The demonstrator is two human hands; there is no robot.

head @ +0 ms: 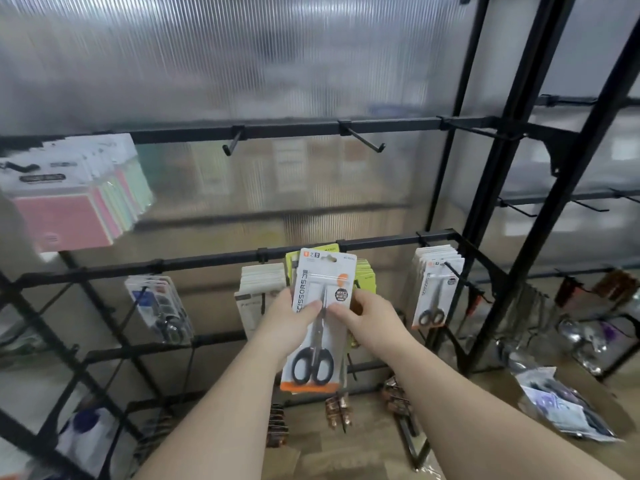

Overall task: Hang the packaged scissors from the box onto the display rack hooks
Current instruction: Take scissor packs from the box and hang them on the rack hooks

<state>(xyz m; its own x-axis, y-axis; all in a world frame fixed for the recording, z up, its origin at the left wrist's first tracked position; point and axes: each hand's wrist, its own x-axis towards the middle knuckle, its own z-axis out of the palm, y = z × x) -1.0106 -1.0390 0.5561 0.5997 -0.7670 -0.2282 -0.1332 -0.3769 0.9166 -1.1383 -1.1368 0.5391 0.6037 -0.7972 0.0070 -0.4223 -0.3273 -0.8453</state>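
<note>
A packaged pair of scissors (317, 327), black handles on a white and orange card, is held upright in front of the black display rack (207, 261). My left hand (289, 322) grips its left edge, thumb on the front. My right hand (367, 315) grips the right edge. The card's hang hole sits just below the middle rail. More scissors packs (434, 289) hang on a hook to the right. Several empty hooks (367, 140) stick out of the upper rail. No box is in view.
Sticky-note packs (76, 192) hang at upper left. Green-carded packs (363, 275) and beige packs (259, 296) hang behind the held card. A blister pack (159, 306) hangs further left. Bagged items (568, 410) lie on the floor at right. A ribbed translucent panel backs the rack.
</note>
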